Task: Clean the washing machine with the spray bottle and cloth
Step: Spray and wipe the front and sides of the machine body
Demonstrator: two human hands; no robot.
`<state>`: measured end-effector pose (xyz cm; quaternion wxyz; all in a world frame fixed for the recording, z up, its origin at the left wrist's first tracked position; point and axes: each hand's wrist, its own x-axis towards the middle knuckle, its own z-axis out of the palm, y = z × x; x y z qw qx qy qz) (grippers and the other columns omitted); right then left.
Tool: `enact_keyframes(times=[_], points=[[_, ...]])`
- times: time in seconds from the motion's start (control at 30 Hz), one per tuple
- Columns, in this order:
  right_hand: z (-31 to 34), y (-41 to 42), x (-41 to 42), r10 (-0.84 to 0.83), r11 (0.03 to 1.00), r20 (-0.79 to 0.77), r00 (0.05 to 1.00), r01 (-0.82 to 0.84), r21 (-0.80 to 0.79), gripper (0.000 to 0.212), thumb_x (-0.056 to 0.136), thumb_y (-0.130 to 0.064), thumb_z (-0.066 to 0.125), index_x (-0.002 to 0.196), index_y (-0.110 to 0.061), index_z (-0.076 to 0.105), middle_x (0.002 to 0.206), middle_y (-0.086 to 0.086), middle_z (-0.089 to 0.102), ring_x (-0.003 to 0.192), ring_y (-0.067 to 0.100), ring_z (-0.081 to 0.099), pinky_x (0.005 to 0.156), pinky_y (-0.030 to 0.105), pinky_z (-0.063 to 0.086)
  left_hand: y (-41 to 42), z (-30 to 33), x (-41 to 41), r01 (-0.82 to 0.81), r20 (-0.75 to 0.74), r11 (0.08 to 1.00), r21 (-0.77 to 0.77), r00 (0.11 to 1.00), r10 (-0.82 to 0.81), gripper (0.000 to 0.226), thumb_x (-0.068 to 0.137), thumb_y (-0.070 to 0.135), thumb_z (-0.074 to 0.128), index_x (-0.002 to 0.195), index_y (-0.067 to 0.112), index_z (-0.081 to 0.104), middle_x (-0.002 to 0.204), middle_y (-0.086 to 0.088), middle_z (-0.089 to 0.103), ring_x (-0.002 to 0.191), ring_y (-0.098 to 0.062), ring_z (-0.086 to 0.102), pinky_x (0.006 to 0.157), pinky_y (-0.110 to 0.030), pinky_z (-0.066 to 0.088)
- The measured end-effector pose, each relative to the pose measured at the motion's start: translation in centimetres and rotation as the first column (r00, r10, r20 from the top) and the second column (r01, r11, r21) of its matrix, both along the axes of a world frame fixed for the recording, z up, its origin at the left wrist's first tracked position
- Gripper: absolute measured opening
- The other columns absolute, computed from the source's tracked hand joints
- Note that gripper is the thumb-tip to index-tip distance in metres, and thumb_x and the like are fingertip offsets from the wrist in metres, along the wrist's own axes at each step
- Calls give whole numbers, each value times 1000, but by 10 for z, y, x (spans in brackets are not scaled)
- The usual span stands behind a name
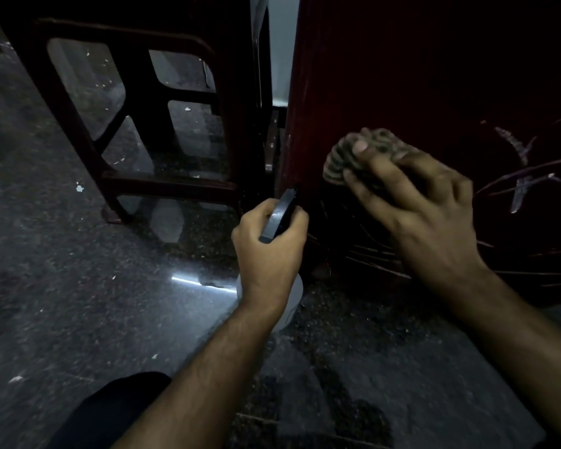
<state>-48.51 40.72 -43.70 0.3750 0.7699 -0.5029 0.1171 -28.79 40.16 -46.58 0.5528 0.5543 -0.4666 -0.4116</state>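
Nearest the camera, at 7 o'clock, a dark-clothed knee (110, 413) juts in over the floor (62, 286), a dark speckled stone surface, glossy enough to throw back a bright streak of light near the centre and dotted with pale flecks of debris. Both bare forearms reach up from the bottom edge. At 11 o'clock stands a dark plastic stool (136, 102) with rounded legs and crossbars, its feet on the floor and its near side close against the washer (434, 76), leaving only a thin gap where a pale wall shows at 12 o'clock. Filling the frame from 12 to 3 o'clock, the washer is a deep red, smooth panel, scored with pale scratches at 3 o'clock and fanned streaks low down near its base. The left hand (269, 251), at the centre, is curled round the black spray head of the bottle (290, 303), whose white, rounded body hangs below the wrist just above the floor; the nozzle points toward the washer's lower left corner, just beside it. The right hand (415, 202), at 2 o'clock, has its fingers bent over a bunched cloth (340, 157), grey-brown with a ribbed, striped texture, and presses it against the red panel; the cloth bulges out beyond the fingertips toward 11 o'clock.
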Motion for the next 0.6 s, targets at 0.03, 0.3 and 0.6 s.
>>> enact_keyframes(times=[0.03, 0.3, 0.6], points=[[2, -2, 5, -9, 999, 48, 999, 10, -35, 42, 113, -26, 38, 154, -28, 43, 168, -7, 22, 136, 28, 32, 95, 43, 32, 0, 0, -1, -6, -3, 1000, -2, 1000, 6, 45, 95, 10, 69, 58, 15, 44, 50, 5, 40, 45, -6, 35, 45, -17, 29], [-14, 3, 2, 37, 986, -109, 993, -18, 166, 65, 99, -19, 40, 162, -20, 25, 172, -4, 14, 143, 29, 27, 106, 42, 28, 17, -11, -12, 26, 32, 998, -65, 999, -23, 41, 93, 7, 71, 61, -2, 47, 57, -22, 45, 50, -15, 37, 49, -30, 29], [4, -2, -9, -41, 993, 98, 994, 51, -102, 47, 114, -17, 37, 160, -25, 32, 169, -1, 20, 142, 33, 34, 99, 48, 45, 35, -32, -7, 155, 73, 985, 73, 984, -160, 37, 97, 10, 68, 69, -4, 48, 62, -21, 44, 52, -14, 36, 49, -21, 30]])
